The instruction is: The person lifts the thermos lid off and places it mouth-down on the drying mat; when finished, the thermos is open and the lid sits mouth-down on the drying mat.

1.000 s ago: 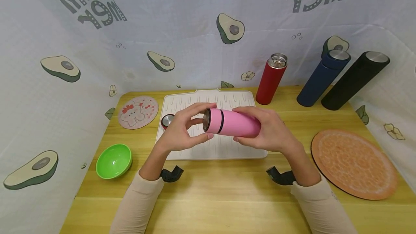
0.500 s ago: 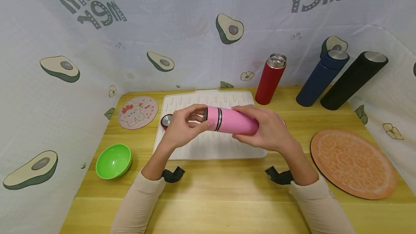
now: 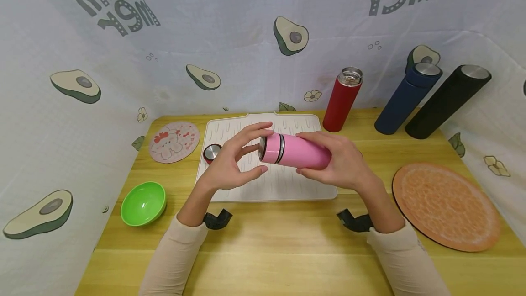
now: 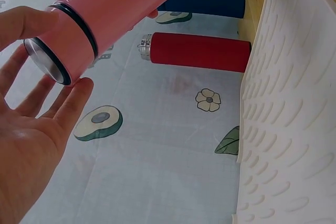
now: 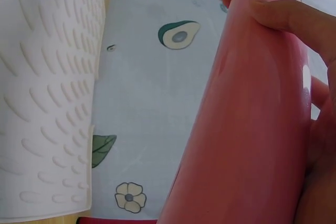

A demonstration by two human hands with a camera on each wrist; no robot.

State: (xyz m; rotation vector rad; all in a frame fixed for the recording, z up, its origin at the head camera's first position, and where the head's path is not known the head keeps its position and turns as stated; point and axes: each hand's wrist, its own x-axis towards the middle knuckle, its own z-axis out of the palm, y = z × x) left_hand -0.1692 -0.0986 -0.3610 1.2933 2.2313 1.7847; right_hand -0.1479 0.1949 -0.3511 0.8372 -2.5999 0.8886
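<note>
A pink thermos flask (image 3: 303, 151) is held above the white mat, lying nearly level with its lid (image 3: 270, 148) to the left. My right hand (image 3: 344, 161) grips its body, thumb on the near side and fingers over the far side. Around the lid, my left hand (image 3: 228, 168) is spread, thumb and fingers extended. In the left wrist view, the thumb overlaps the lid (image 4: 63, 43) and a fingertip is right at its edge. A dark, shiny ring shows between lid and body. The right wrist view shows the pink body (image 5: 247, 103) close up.
Under the hands lies the ridged white mat (image 3: 271, 191), with a red-and-silver cap (image 3: 212, 152) at its left. An open red flask (image 3: 342, 104), a blue flask (image 3: 404, 102) and a black flask (image 3: 445, 104) stand behind. Also here: green bowl (image 3: 144, 204), round pink mat (image 3: 175, 142), orange mat (image 3: 445, 207).
My left hand closed round the lid half a second ago, then its fingers spread off it again. The flask tilted slightly meanwhile; my right hand kept its grip.
</note>
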